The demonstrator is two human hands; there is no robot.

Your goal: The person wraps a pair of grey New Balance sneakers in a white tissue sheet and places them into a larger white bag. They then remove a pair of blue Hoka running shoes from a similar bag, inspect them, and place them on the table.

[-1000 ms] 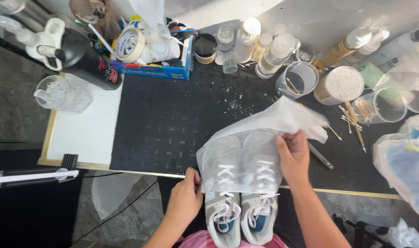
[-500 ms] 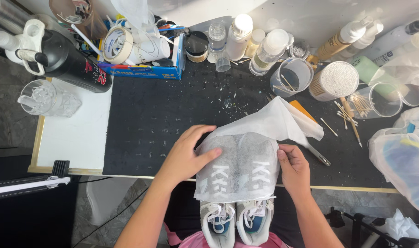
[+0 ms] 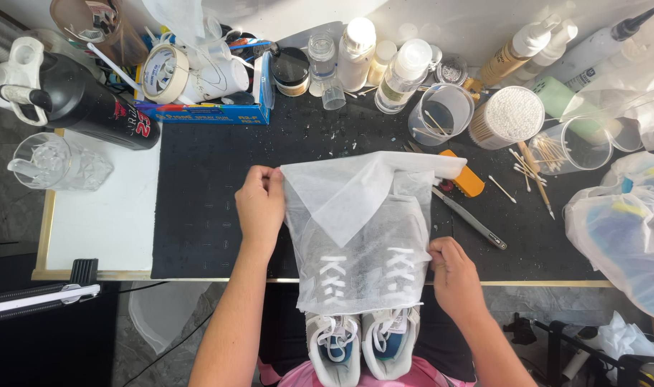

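A pair of grey and white sneakers [image 3: 359, 337] lies toes-away from me, its front half inside a thin white fabric bag [image 3: 355, 229] on a black cutting mat [image 3: 205, 193]. My left hand [image 3: 261, 204] grips the bag's upper left edge. My right hand [image 3: 452, 269] pinches the bag's lower right edge beside the right shoe. The heels stick out of the bag over the table's front edge. The bag's top flap is folded over toward the right.
A black bottle [image 3: 90, 104], a tape roll [image 3: 163, 72] and a blue box [image 3: 212, 111] crowd the back left. Plastic bottles [image 3: 406, 64], a cup of cotton swabs [image 3: 509, 115] and an orange knife [image 3: 463, 179] sit behind the bag. A plastic bag [image 3: 621, 229] lies right.
My left hand has moved from the bag's lower left up to its upper left edge. The bag now covers more of the shoes, and my right hand slid lower along its right side.
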